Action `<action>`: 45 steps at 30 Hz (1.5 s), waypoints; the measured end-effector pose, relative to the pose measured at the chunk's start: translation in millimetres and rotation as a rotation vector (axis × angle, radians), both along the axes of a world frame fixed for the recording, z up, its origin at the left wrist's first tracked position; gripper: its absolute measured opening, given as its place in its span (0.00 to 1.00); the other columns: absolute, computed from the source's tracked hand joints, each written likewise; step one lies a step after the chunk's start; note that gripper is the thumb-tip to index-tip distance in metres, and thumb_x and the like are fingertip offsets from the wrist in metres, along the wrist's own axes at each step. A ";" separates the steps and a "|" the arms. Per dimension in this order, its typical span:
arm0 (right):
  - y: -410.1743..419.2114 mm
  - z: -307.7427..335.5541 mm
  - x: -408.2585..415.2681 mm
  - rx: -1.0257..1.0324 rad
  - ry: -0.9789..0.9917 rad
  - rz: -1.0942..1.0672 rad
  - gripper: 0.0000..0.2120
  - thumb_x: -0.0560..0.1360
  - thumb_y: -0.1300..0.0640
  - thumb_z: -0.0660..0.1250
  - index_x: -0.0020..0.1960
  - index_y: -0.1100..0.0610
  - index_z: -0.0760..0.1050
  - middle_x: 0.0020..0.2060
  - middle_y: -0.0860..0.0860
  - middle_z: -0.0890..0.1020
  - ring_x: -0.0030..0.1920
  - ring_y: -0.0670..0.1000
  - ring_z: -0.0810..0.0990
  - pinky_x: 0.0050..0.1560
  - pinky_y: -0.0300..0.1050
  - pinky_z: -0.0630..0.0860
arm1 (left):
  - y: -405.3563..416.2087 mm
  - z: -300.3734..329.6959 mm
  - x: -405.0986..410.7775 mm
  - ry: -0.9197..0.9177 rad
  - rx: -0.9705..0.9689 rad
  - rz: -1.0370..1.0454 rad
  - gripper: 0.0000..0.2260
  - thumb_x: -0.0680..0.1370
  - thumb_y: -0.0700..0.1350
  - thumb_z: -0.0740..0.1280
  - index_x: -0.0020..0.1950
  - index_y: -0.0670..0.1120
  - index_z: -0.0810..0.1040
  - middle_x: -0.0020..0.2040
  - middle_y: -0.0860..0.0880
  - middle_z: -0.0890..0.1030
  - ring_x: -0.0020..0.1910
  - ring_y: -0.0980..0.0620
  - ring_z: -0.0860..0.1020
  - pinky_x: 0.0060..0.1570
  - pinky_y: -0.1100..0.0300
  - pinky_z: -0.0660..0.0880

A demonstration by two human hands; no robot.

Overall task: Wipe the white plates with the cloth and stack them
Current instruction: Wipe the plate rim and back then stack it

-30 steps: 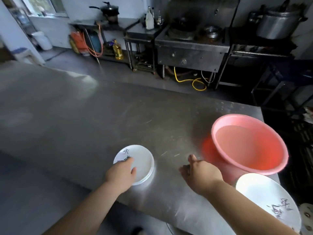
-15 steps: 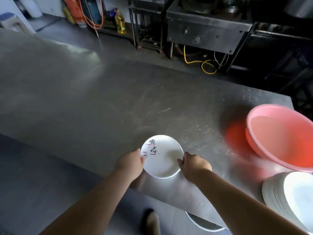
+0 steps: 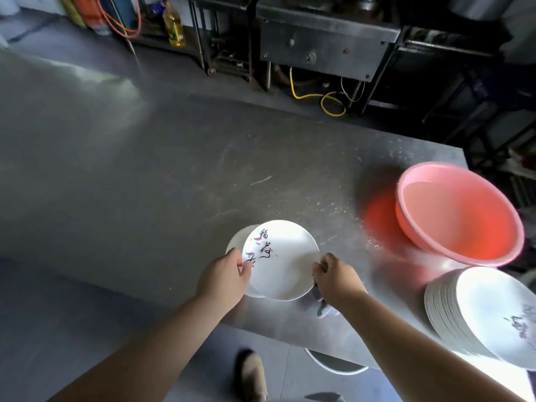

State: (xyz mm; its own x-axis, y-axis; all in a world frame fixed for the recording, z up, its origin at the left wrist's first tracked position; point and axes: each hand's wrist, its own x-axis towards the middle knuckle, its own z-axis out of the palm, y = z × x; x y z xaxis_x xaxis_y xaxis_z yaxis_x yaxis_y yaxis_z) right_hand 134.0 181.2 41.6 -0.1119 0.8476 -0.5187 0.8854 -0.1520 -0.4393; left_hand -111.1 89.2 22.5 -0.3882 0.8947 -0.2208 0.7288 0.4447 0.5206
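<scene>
A white plate (image 3: 285, 265) with black and red writing is tilted up just above the steel table (image 3: 162, 181), near its front edge. My left hand (image 3: 224, 275) grips its left rim. My right hand (image 3: 336, 278) grips its right rim, and a grey cloth (image 3: 322, 309) hangs below that hand. Under the raised plate, the rim of a second white plate (image 3: 235, 242) shows on the table. A tall stack of white plates (image 3: 490, 311) stands at the table's front right corner.
A pink plastic basin (image 3: 458, 213) sits on the table's right side, behind the stack. A stove unit (image 3: 324, 44) with a yellow hose, racks and an oil bottle (image 3: 173, 24) stand beyond the table. My shoe (image 3: 252, 375) and a round stool (image 3: 336, 364) show below the front edge.
My right hand moved left to the plate's right rim. Both hands then lifted and tilted the top plate, which uncovered a second plate beneath. The view dropped lower.
</scene>
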 end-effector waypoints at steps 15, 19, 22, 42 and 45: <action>-47.9 -46.8 168.2 0.007 -0.212 -0.162 0.13 0.83 0.43 0.62 0.45 0.52 0.71 0.39 0.49 0.79 0.38 0.54 0.76 0.42 0.46 0.70 | -14.5 -62.2 164.7 -0.080 -0.077 -0.152 0.17 0.81 0.55 0.64 0.37 0.52 0.63 0.30 0.53 0.72 0.30 0.47 0.72 0.30 0.55 0.69; -45.9 -57.1 173.8 -0.007 -0.153 -0.181 0.13 0.83 0.43 0.61 0.51 0.53 0.71 0.44 0.53 0.81 0.44 0.58 0.78 0.44 0.47 0.70 | -8.4 -74.5 172.1 -0.019 -0.108 -0.168 0.16 0.80 0.55 0.64 0.38 0.50 0.64 0.35 0.48 0.78 0.38 0.39 0.78 0.40 0.47 0.79; -56.2 -56.0 173.2 0.061 -0.119 -0.204 0.11 0.82 0.45 0.60 0.53 0.53 0.68 0.45 0.54 0.81 0.42 0.58 0.76 0.43 0.49 0.70 | -10.1 -76.7 170.5 0.024 -0.100 -0.177 0.16 0.80 0.57 0.64 0.38 0.50 0.64 0.36 0.49 0.79 0.40 0.39 0.79 0.40 0.48 0.79; -19.5 -102.4 104.4 0.315 -0.080 0.533 0.30 0.86 0.48 0.49 0.86 0.54 0.47 0.85 0.48 0.43 0.85 0.53 0.40 0.83 0.52 0.39 | -6.1 -107.3 160.6 0.422 0.150 -0.628 0.39 0.78 0.62 0.59 0.84 0.42 0.60 0.87 0.45 0.50 0.84 0.45 0.56 0.81 0.41 0.55; -22.7 -98.9 107.3 0.297 -0.109 0.642 0.31 0.86 0.48 0.51 0.86 0.52 0.45 0.85 0.46 0.43 0.85 0.53 0.40 0.84 0.54 0.39 | -7.0 -107.6 161.1 0.409 0.149 -0.620 0.39 0.78 0.63 0.59 0.84 0.42 0.61 0.86 0.45 0.52 0.84 0.45 0.57 0.81 0.42 0.54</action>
State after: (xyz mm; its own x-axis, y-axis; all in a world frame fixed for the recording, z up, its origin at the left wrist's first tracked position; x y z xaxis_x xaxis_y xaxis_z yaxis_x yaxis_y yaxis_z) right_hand 241.3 158.5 -57.3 -0.5965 0.7389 -0.3133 0.8013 0.5261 -0.2849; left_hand 49.9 82.2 -85.0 0.1707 0.9850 -0.0268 0.9705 -0.1634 0.1774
